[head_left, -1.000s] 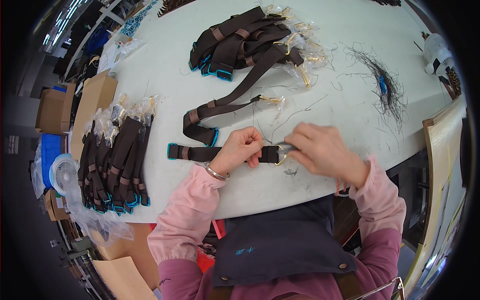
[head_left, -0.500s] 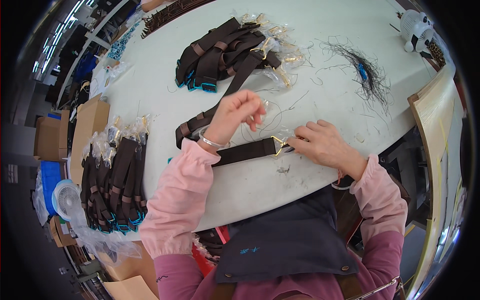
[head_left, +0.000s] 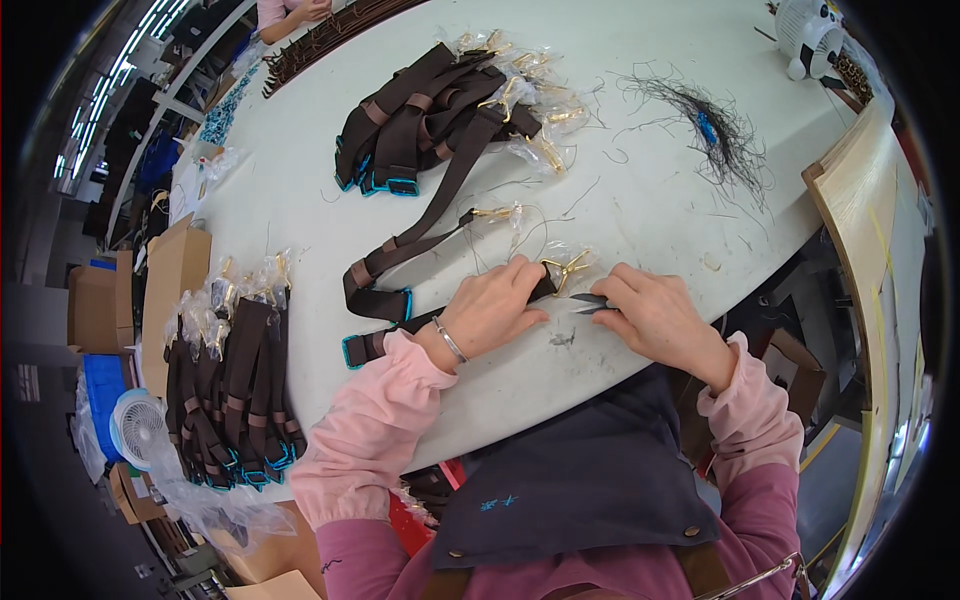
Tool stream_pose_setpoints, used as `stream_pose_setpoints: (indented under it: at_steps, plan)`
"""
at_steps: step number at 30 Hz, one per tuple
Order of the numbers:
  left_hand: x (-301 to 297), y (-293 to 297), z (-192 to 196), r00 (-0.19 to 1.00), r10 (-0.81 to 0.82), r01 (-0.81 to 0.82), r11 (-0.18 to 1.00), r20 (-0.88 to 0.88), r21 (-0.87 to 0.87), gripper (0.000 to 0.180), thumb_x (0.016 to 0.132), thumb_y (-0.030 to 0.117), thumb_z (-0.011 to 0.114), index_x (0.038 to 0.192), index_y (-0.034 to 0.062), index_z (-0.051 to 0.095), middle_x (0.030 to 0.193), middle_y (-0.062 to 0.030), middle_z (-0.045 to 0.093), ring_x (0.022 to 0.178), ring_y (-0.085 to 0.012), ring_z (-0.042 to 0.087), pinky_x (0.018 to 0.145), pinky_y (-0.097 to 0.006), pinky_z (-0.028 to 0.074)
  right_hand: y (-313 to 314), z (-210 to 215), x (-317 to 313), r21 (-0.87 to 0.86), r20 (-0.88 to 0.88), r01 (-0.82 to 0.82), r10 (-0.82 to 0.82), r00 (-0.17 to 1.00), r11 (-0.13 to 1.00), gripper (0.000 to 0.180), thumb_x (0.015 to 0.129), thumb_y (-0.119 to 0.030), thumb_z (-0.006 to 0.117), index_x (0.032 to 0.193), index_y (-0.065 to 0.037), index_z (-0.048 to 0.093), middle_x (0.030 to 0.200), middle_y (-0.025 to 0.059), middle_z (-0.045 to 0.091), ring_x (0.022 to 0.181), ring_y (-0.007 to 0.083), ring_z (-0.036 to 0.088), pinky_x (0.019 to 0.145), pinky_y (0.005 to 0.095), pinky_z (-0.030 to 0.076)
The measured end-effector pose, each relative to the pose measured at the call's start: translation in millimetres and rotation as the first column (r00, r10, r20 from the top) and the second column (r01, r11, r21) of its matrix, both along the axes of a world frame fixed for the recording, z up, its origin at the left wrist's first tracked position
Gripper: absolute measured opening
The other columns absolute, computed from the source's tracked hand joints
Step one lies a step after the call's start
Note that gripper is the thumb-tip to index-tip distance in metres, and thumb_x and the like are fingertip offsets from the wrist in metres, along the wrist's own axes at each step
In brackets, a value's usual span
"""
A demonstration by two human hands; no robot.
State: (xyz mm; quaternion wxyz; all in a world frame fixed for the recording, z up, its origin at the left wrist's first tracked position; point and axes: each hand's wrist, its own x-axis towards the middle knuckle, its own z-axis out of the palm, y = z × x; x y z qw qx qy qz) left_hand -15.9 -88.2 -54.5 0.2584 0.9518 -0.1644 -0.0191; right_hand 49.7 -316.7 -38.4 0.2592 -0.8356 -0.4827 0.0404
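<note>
My left hand (head_left: 492, 312) is closed on a dark brown webbing strap (head_left: 543, 288), close to its gold metal hook (head_left: 568, 268), which is wrapped in clear plastic. The strap's other end, with a turquoise-edged buckle (head_left: 353, 351), lies left of my wrist. In my right hand (head_left: 660, 322) is a small pair of thread snips (head_left: 588, 304), its dark blades parted and pointing at the strap end without visibly touching it. Behind my left hand, another strap (head_left: 430, 207) runs down from a pile of similar straps (head_left: 420, 110) with plastic-wrapped gold hooks.
More straps (head_left: 235, 380) hang over the table's left edge. A tangle of black threads (head_left: 710, 135) lies at the far right, near a white fan (head_left: 808, 38). Boxes (head_left: 175, 275) and another fan (head_left: 140, 425) stand left. At the far edge a co-worker's hand (head_left: 312, 10) shows.
My left hand has come down from above the strap and gripped it by the hook. The snips' blades now show beyond my right fingers. A co-worker's hand has appeared at the top.
</note>
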Motion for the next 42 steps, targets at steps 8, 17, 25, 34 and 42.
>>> stream_pose_setpoints:
  at_steps: [8,17,25,34,42]
  plan:
    - [16.2,-6.4,-3.2,0.997,0.034,-0.028,0.995,-0.063,0.097,0.032,0.075,0.019,0.068,0.094,0.0078,0.046,0.088,-0.0095,0.053,0.075,-0.0311,0.058,0.060,-0.039,0.044,13.6,-10.2,21.8,-0.019,-0.050,-0.001,0.000,0.999,1.000,0.024,0.076,-0.020,0.065,0.094,-0.008,0.055,0.084,0.0058,0.055,0.072,0.0255,0.059,0.060,0.0381,0.046]
    - [22.0,1.7,-8.5,0.995,-0.091,0.097,0.968,0.034,-0.231,0.017,0.073,0.005,0.065,0.076,0.0024,0.048,0.075,-0.0086,0.048,0.060,-0.0254,0.054,0.055,-0.035,0.042,3.6,3.2,-4.2,0.021,-0.182,-0.040,0.043,0.982,0.999,0.022,0.077,-0.019,0.065,0.091,-0.006,0.056,0.081,0.0070,0.055,0.071,0.0263,0.059,0.061,0.0377,0.046]
    - [34.2,4.4,0.3,0.853,-0.023,-0.244,0.865,-0.521,-0.438,0.011,0.075,-0.003,0.056,0.075,-0.0013,0.045,0.071,-0.0111,0.056,0.057,-0.0188,0.056,0.051,-0.031,0.047,24.4,-16.5,-25.8,0.079,0.107,0.122,-0.131,0.986,0.989,0.021,0.077,-0.018,0.065,0.079,-0.003,0.050,0.074,0.0083,0.051,0.059,0.0218,0.060,0.044,0.0329,0.044]
    - [34.9,18.3,-12.2,0.776,-0.180,-0.348,0.677,-0.604,-0.649,0.018,0.080,-0.005,0.054,0.093,0.0036,0.044,0.080,-0.0047,0.054,0.064,-0.0117,0.058,0.055,-0.025,0.051,35.9,-23.8,-24.9,0.051,0.151,0.166,-0.172,0.973,0.985,0.020,0.077,-0.017,0.064,0.081,-0.004,0.050,0.074,0.0079,0.052,0.057,0.0227,0.059,0.045,0.0331,0.043]
    - [33.8,9.0,-4.1,0.860,-0.065,-0.251,0.809,-0.506,-0.532,0.018,0.079,-0.006,0.051,0.090,0.0030,0.041,0.070,-0.0061,0.052,0.057,-0.0131,0.053,0.049,-0.026,0.044,39.1,-24.1,-23.9,0.042,0.196,0.166,-0.171,0.965,0.985,0.020,0.077,-0.017,0.064,0.079,-0.004,0.049,0.074,0.0073,0.051,0.057,0.0213,0.059,0.044,0.0326,0.043]
